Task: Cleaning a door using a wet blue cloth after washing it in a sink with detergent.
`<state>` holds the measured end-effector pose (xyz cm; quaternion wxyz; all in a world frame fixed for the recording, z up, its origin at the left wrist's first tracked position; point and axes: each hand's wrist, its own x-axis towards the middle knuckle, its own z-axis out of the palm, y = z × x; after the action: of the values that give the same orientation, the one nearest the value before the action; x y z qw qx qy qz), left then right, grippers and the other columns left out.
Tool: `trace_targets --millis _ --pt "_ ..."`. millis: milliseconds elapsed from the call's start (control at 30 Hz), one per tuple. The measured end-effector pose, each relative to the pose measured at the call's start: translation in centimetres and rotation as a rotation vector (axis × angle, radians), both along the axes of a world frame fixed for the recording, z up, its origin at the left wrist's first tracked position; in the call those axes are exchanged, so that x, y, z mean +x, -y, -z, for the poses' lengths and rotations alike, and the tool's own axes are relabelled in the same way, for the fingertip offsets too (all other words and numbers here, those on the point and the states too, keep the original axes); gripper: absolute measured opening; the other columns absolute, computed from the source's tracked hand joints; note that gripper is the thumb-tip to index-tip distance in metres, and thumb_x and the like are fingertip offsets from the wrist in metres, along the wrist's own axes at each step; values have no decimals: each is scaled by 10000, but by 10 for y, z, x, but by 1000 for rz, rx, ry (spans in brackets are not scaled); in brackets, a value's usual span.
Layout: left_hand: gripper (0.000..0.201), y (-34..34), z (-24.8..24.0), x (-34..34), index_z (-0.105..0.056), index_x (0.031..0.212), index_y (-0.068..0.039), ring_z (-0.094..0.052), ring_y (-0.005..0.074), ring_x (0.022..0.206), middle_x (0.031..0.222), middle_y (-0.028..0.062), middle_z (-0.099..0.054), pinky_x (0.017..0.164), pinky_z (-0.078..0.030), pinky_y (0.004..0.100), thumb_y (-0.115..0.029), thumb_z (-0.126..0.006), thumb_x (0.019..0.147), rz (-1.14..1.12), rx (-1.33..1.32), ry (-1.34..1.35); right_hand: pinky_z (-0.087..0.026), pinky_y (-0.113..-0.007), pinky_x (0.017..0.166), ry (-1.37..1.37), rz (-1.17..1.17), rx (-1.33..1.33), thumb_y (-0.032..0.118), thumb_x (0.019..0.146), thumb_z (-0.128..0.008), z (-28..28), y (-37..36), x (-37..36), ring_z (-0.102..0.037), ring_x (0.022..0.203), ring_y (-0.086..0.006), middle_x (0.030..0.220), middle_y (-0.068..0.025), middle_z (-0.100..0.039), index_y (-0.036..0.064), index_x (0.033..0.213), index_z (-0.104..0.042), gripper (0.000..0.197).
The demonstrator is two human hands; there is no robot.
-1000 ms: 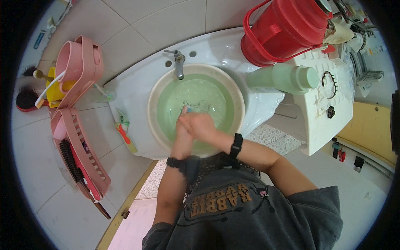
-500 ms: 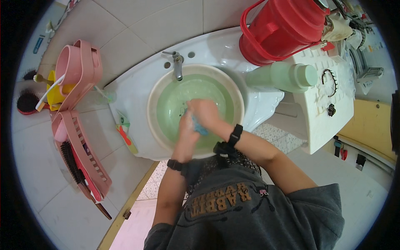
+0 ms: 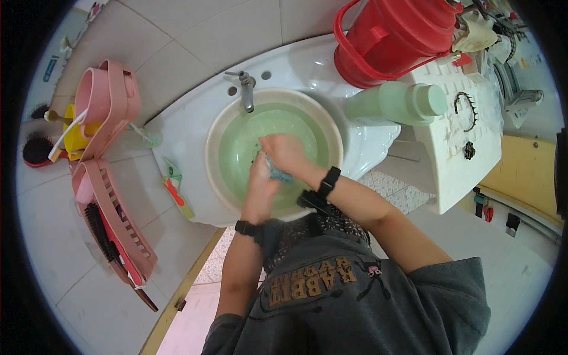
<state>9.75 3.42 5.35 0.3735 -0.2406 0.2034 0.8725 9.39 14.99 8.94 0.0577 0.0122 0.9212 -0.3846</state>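
A pale round basin of greenish water sits in the white sink under a metal tap. Over the water, my two hands are pressed together near the middle of the basin. My right hand is closed on a wet light-blue cloth, bunched up and mostly hidden by the fingers. My left hand also grips it from the left side, slightly blurred by motion. A dark-patterned part shows beside the fingertips; whether it belongs to the cloth I cannot tell.
A red lidded bucket and a pale green bottle stand right of the basin. A toothpaste-like tube lies on the sink's left edge. Pink wall racks hold brushes at left. A hair band and a dark clip lie on the white cabinet.
The whole view has shifted slightly. My hands stay together over the basin with the blue cloth between them; their grip has turned a little.
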Motion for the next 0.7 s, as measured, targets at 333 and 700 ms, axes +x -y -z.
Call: trace_targets --millis 333,700 --pt "238 -33 -37 1 -515 914 -81 -553 180 684 814 51 -565 618 -467 339 -298 -416 914 8 -345 94 -422 -433 550 33 143 -16 303 851 -460 7 -21 -18 -546 583 -351 633 -176 -563 70 655 -589 330" --pt "249 -39 -27 -1 -499 921 -70 -559 193 671 800 47 -556 602 -466 338 -305 -420 905 -53 -490 163 -435 -428 532 27 97 -27 295 843 -472 -1 -5 -11 -552 576 -362 630 -169 -570 64 667 -592 315"
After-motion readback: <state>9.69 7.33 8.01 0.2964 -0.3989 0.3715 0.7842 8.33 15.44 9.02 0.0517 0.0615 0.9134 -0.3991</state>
